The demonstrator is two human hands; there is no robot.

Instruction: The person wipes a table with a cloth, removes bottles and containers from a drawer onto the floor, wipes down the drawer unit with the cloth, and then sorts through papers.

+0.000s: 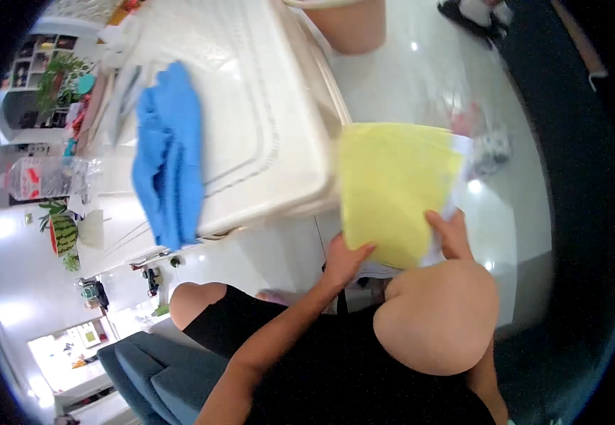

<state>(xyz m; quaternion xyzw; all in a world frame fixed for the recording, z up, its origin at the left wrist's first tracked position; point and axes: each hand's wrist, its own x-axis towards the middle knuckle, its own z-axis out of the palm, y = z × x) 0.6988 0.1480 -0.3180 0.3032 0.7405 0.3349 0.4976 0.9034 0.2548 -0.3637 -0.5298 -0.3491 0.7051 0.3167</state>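
Between my two hands is a flat yellow sheet stack, with white layers showing along its right and lower edges; whether it is cloth or paper I cannot tell. My left hand grips its lower left corner, thumb lying on top. At the lower right edge, my right hand pinches it, thumb on the yellow face and fingers underneath. The stack is held beside the table's corner, over the floor and near my bare knee. A crumpled blue cloth lies on the white table.
A clear plastic bottle and a cut watermelon are at the left. A pinkish bin stands past the table. Clear plastic wrapping lies on the shiny floor. Dark sofa runs along the right; another person's foot is at the top.
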